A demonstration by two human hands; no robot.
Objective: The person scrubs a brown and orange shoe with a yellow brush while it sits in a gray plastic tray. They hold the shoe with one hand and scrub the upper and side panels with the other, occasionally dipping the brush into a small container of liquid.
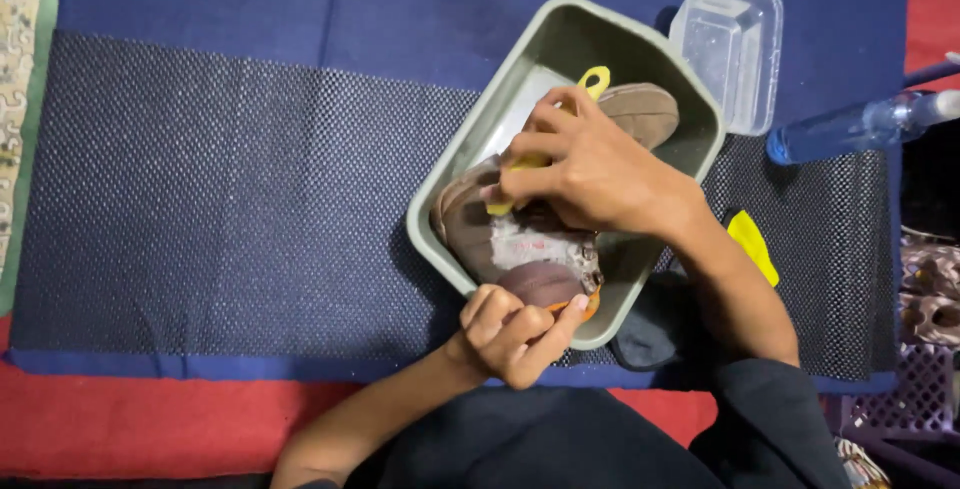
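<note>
Head view: right of centre, a grey-green plastic tub point(520, 69) holds a brown shoe point(520, 249). The right hand point(590, 169) is clamped on a yellow brush point(595, 79) pressed to the shoe. The left hand point(510, 334) grips the shoe's heel at the tub's near rim. A clear container point(735, 44) and a blue spray bottle point(850, 124) lie at upper right.

Left hand point(515, 334) curled in a pinching grip — right hand point(590, 171) clenched, palm down, forearm bent inward.
</note>
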